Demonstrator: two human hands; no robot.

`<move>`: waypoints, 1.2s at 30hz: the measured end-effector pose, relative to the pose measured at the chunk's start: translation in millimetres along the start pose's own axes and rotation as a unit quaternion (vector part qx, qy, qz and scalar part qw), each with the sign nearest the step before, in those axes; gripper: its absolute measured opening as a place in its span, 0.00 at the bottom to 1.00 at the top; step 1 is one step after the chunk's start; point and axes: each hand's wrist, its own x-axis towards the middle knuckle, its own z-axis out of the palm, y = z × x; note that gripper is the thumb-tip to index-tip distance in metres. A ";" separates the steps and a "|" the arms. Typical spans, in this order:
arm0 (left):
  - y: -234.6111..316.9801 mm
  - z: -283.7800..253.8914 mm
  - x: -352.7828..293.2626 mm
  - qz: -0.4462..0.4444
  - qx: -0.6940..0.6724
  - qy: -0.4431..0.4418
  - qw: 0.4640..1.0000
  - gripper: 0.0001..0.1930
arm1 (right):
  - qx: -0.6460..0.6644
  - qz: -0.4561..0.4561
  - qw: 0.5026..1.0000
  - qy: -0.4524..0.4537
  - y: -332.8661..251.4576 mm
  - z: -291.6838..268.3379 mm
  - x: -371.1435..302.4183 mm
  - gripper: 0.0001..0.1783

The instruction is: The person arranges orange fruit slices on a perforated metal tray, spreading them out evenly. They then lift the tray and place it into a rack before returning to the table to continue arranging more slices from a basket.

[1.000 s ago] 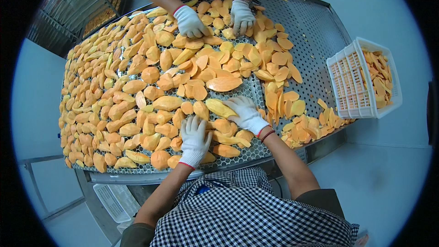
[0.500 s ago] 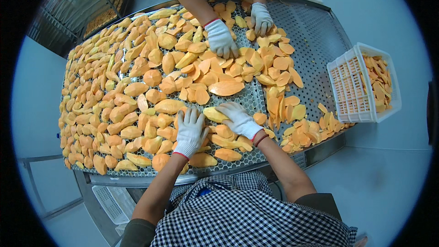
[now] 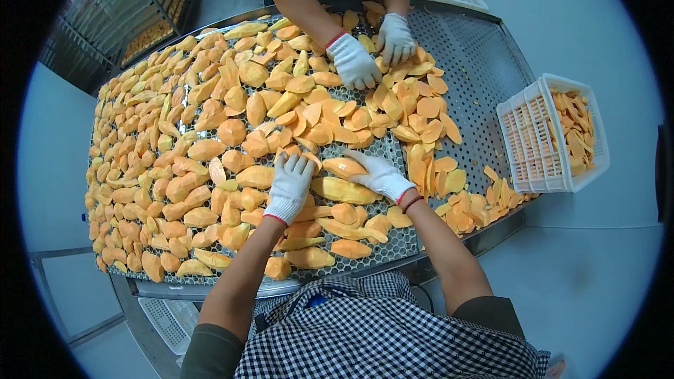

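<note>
Peeled orange sweet potato pieces cover a perforated mesh rack point(image 3: 393, 158) on the metal table. My left hand point(image 3: 290, 184), in a white knit glove, rests palm down over some pieces with its fingers stretched. A thin sweet potato slice point(image 3: 312, 162) leans against its fingertips. My right hand point(image 3: 382, 177), gloved alike, closes on the right end of a sweet potato piece point(image 3: 342, 167). Just below that lies a longer yellowish piece point(image 3: 345, 190). Across the table, a co-worker's gloved hands point(image 3: 355, 63) point(image 3: 396, 40) touch heaped slices.
A white plastic basket point(image 3: 533, 133) of sweet potato slices stands tilted at the table's right edge. Loose slices point(image 3: 463, 210) pile up beside it. Behind at the left is a metal rack point(image 3: 126, 14). Another white basket point(image 3: 168, 323) sits low at the near left.
My right hand has moved slightly right and now grips an orange piece; the yellowish piece it held lies on the mesh below. The co-worker's left-side hand has shifted right.
</note>
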 end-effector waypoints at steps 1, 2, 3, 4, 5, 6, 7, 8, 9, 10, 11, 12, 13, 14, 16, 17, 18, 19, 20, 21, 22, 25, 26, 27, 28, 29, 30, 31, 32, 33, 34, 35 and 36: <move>-2.1 0.6 -0.4 0.011 -0.003 0.009 1.000 0.20 | 0.041 -0.004 0.999 0.018 6.5 3.7 -6.5 0.30; -2.4 2.1 1.3 0.010 -0.044 0.089 0.995 0.15 | -0.028 -0.045 0.992 0.113 11.1 8.2 -8.4 0.31; -2.4 -4.4 5.3 -0.015 -0.079 0.080 0.994 0.14 | -0.032 -0.017 0.994 0.100 8.2 5.2 -8.1 0.30; -1.9 -15.3 9.1 -0.041 -0.113 0.070 0.990 0.13 | -0.035 0.009 0.996 0.086 2.1 -1.1 -7.7 0.29; -2.3 -23.0 11.9 -0.067 -0.146 0.061 0.985 0.12 | -0.038 0.034 0.996 0.071 -2.0 -3.3 -6.1 0.28; -3.3 -26.2 15.3 -0.095 -0.204 0.080 0.971 0.11 | -0.055 0.007 0.996 0.069 -2.1 2.2 -3.6 0.26; -2.4 -30.2 15.2 -0.114 -0.206 0.050 0.971 0.11 | -0.072 -0.021 0.995 0.066 -0.9 12.3 0.4 0.25; -0.1 -34.7 12.5 -0.134 -0.208 0.019 0.969 0.11 | -0.089 -0.049 0.993 0.063 0.1 20.4 4.0 0.24; 1.0 -37.8 11.4 -0.154 -0.209 -0.009 0.966 0.11 | -0.058 -0.048 0.994 0.079 1.4 22.7 7.8 0.24; -1.9 -34.4 10.4 -0.166 -0.179 -0.044 0.969 0.15 | -0.026 -0.048 0.994 0.094 2.9 24.7 11.4 0.24; -2.2 -34.9 7.4 -0.171 -0.146 -0.019 0.974 0.17 | 0.005 -0.048 0.993 0.110 4.4 26.7 15.2 0.24; -1.3 -37.8 2.3 -0.178 -0.112 0.004 0.978 0.18 | -0.045 -0.043 0.986 0.153 -1.3 24.3 20.2 0.25; -1.5 -39.2 -0.6 -0.185 -0.078 0.027 0.979 0.19 | -0.061 -0.037 0.980 0.187 -6.2 21.4 27.8 0.25; -1.0 -38.6 -0.6 -0.163 -0.072 0.033 0.984 0.22 | -0.077 -0.031 0.972 0.221 -10.8 17.4 37.2 0.25; 5.1 -38.2 5.4 -0.111 -0.062 0.048 0.991 0.29 | -0.134 0.003 0.957 0.259 -13.6 12.1 55.3 0.23; 7.8 -37.5 8.2 -0.085 -0.057 0.055 0.993 0.32 | -0.153 0.019 0.964 0.216 -12.5 8.5 59.2 0.23; 8.8 -33.0 10.5 -0.072 -0.068 0.034 0.994 0.33 | -0.172 0.032 0.969 0.173 -11.3 5.9 64.5 0.23; 9.1 -28.7 13.3 -0.059 -0.080 0.012 0.995 0.34 | -0.191 0.045 0.972 0.129 -10.5 4.0 67.9 0.24; 7.4 -24.5 17.0 -0.056 -0.065 0.004 0.996 0.33 | -0.183 0.023 0.965 0.188 -4.8 8.7 67.2 0.21; 7.7 -20.5 21.0 -0.056 -0.054 -0.005 0.997 0.32 | -0.177 0.034 0.961 0.207 2.0 8.4 61.2 0.20; 5.9 -22.8 21.4 -0.069 -0.053 -0.009 0.996 0.32 | -0.169 0.041 0.958 0.226 7.2 7.8 55.2 0.19; 0.3 -25.9 24.8 -0.102 -0.058 0.002 0.993 0.30 | -0.132 -0.002 0.949 0.288 22.2 8.3 28.4 0.19; -0.7 -24.6 27.0 -0.120 -0.059 -0.013 0.991 0.30 | -0.116 -0.028 0.944 0.309 25.5 10.6 18.9 0.19; -1.2 -26.2 31.1 -0.137 -0.060 -0.029 0.988 0.30 | -0.098 -0.051 0.937 0.331 27.8 13.4 10.8 0.20; -0.3 -27.3 36.2 -0.134 -0.071 -0.001 0.988 0.30 | -0.080 -0.048 0.944 0.316 29.2 16.8 5.2 0.22; 2.0 -28.2 42.4 -0.130 -0.081 0.028 0.988 0.30 | -0.053 -0.049 0.946 0.316 32.4 17.7 1.3 0.23; 3.3 -29.7 48.4 -0.126 -0.090 0.055 0.986 0.30 | -0.024 -0.049 0.947 0.316 32.8 17.4 -2.3 0.24; 3.2 -28.2 55.1 -0.099 -0.077 0.057 0.990 0.31 | 0.005 -0.050 0.948 0.316 32.7 17.7 -5.5 0.25; 2.6 -25.5 62.6 -0.072 -0.064 0.059 0.994 0.31 | 0.031 -0.053 0.943 0.327 32.1 18.7 -8.9 0.25; 2.9 -21.6 70.7 -0.044 -0.053 0.064 0.996 0.31 | 0.035 -0.057 0.947 0.315 31.8 17.3 -11.5 0.24; -0.2 -12.7 76.7 -0.024 -0.013 0.085 0.996 0.28 | 0.039 -0.065 0.950 0.304 30.3 15.7 -11.5 0.24; -5.8 -4.9 79.0 -0.018 -0.013 0.058 0.998 0.26 | 0.044 -0.073 0.953 0.292 28.2 14.7 -10.9 0.23; -8.5 -2.6 83.7 -0.010 -0.014 0.031 0.999 0.25 | 0.029 -0.086 0.955 0.282 27.7 15.5 -10.8 0.23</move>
